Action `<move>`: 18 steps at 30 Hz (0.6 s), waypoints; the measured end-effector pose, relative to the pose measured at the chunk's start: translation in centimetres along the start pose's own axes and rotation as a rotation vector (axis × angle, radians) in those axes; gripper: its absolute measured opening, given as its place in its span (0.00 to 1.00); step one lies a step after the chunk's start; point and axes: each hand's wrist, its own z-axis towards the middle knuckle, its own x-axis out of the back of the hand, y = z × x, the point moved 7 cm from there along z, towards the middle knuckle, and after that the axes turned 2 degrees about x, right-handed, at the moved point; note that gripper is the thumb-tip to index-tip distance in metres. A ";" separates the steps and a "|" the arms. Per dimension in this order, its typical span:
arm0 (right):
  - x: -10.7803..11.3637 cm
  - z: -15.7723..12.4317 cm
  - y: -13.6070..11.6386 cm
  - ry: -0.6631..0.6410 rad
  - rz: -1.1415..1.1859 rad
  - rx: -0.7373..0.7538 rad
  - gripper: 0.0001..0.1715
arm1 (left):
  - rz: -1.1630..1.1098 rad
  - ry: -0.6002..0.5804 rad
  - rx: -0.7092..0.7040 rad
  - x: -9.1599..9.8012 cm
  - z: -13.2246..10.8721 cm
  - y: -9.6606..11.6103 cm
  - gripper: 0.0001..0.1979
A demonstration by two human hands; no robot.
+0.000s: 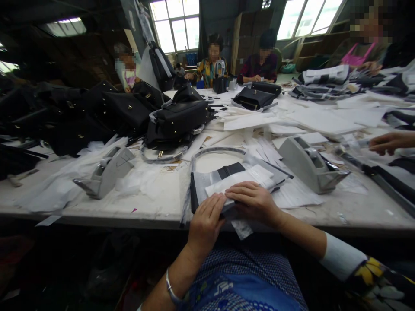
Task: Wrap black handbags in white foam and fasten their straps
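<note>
A black handbag [193, 194], partly covered in white wrapping, lies at the table's front edge, its film-wrapped handle [220, 150] curving away behind it. A folded white wrapping sheet [240, 179] lies across the bag, with a black strap [231, 170] showing beyond it. My left hand [207, 220] is closed over the near edge of the sheet, fingers on top and thumb lower down. Right beside it, my right hand [256, 201] presses its fingers together on the same sheet; its thumb is hidden. A clear plastic piece [242, 229] hangs below the table edge.
Grey tape dispensers stand on either side, one left [108, 170] and one right [313, 166]. Black handbags [181, 119] are heaped at the left. White sheets [324, 121] spread over the right. A co-worker's hand [389, 142] reaches in from the right; several people sit across the table.
</note>
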 end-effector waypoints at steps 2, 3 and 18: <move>-0.1 0.1 0.2 -0.009 0.011 -0.004 0.16 | -0.036 -0.022 0.013 0.2 0.2 0.2 0.29; -0.2 0.0 0.2 -0.006 0.007 -0.008 0.16 | -0.048 -0.018 0.023 0.2 0.3 0.2 0.30; 0.6 3.9 2.0 -0.238 0.093 -0.163 0.20 | 0.078 0.199 -0.041 0.1 0.6 1.1 0.14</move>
